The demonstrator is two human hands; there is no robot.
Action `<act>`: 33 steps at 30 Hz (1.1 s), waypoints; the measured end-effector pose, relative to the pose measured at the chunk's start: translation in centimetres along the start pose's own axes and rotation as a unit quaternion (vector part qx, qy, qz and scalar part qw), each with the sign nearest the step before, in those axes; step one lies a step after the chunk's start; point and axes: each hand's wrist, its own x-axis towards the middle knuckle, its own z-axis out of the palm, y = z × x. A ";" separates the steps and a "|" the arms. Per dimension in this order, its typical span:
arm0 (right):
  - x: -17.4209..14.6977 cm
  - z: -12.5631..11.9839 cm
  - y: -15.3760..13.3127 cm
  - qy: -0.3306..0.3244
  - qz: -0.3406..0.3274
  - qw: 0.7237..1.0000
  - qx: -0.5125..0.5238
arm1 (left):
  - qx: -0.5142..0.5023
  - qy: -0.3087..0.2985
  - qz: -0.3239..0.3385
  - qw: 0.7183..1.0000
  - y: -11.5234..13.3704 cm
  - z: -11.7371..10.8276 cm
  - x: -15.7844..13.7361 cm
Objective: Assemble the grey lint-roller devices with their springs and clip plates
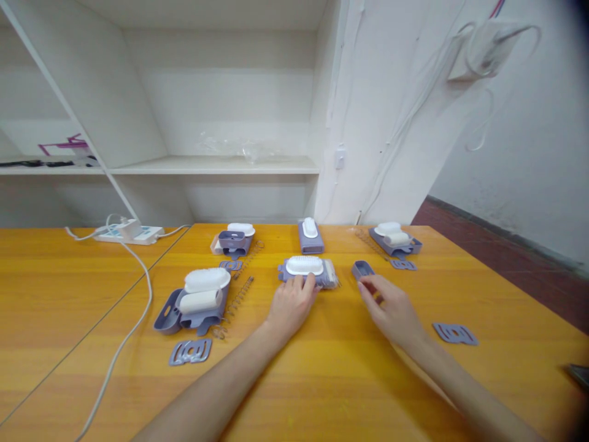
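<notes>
In the middle of the table, my left hand has its curled fingers on the near edge of a purple plastic housing. A white bristled oval brush head lies on that housing, and a pale bristly piece sits at its right end. My right hand pinches the near end of a small purple cap, a hollow piece still low at the tabletop. Right of that hand lies a flat grey-purple slotted plate.
At the left are a parts set with a white roller, a coil spring and a slotted plate. Farther back stand a similar set, a purple unit and another set. A white cable runs from a power strip.
</notes>
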 end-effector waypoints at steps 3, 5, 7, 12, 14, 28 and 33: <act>-3.2 -1.5 1.3 -0.002 0.000 0.984 -0.175 | -0.020 -0.009 -0.005 1.000 0.2 -0.5 0.1; -4.8 -2.4 2.0 -0.008 0.026 0.949 -0.313 | -0.030 -0.012 -0.008 0.999 0.2 -0.7 0.1; -5.9 -3.0 2.4 -0.024 0.058 0.909 -0.413 | -0.038 -0.012 -0.012 0.999 0.3 -0.8 0.1; -7.3 -2.5 1.5 -0.054 0.049 0.915 -0.398 | -0.053 -0.014 -0.018 0.998 0.3 -0.9 0.1; -7.3 -1.6 0.3 -0.054 -0.008 0.944 -0.325 | -0.055 -0.013 -0.017 0.998 0.3 -1.0 0.1; -1.8 4.0 -3.7 0.067 -0.201 0.962 -0.172 | -0.032 0.035 0.054 0.997 0.3 -1.2 0.1; 0.5 4.5 -3.6 0.008 -0.196 0.951 -0.240 | -0.040 0.068 0.081 0.994 0.1 -0.9 0.3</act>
